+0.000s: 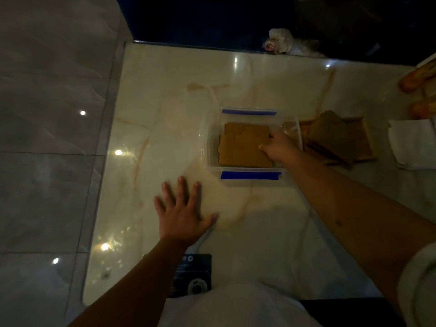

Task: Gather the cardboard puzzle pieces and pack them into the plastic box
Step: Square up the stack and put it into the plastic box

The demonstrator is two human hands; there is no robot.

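Note:
A clear plastic box [213, 147] with blue clips stands in the middle of the marble table. Brown cardboard puzzle pieces [240, 145] lie flat inside it. My right hand [277, 146] reaches into the box's right side, fingers curled on the edge of the top piece. My left hand [182, 210] rests flat on the table in front of the box, fingers spread, holding nothing. More cardboard pieces [337, 138] lie in a pile on a brown board to the right of the box.
White folded cloth [412, 142] lies at the far right. Orange-brown items [417, 79] sit at the back right edge. A crumpled white object [280, 41] is at the table's far edge. A black card [193, 274] lies near my body. The table's left edge drops to grey floor tiles.

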